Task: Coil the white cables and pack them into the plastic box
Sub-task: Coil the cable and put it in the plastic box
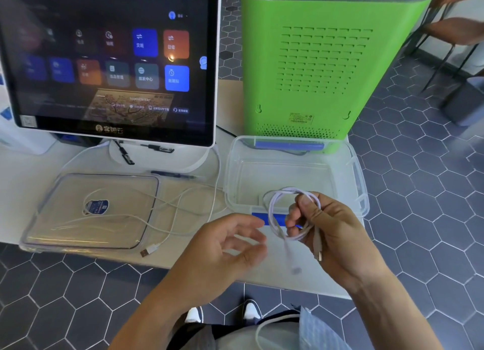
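Pinched between thumb and fingers, the right hand [327, 229] held a coiled white cable [290, 213] above the near edge of an empty clear plastic box [288, 171]. The left hand [225, 247] hovered open beside it, holding nothing. A loose white cable [167, 205] lay across the clear lid [89, 213].

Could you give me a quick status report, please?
Right hand holds coiled cable over box. Left hand open. Second cable loose by lid.
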